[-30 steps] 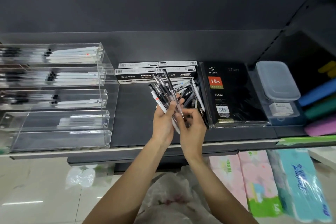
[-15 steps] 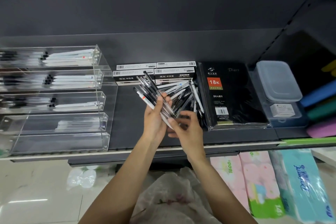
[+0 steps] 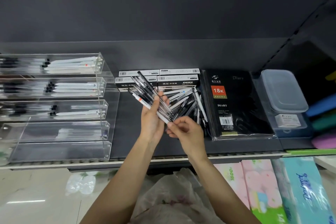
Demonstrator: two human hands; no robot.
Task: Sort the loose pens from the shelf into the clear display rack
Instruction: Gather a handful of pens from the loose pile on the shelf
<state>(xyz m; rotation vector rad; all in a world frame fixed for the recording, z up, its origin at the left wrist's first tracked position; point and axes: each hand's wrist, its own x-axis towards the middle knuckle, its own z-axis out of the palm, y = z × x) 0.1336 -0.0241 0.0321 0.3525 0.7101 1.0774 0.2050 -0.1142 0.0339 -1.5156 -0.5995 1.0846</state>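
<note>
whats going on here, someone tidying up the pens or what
A person is sorting pens at a dark shop shelf. Their left hand grips a fanned bunch of black and white pens, while the right hand pinches the near end of one. More loose pens lie in a pile beside a black diary. The clear tiered display rack on the left is partly filled; its lowest tier looks empty.
</note>
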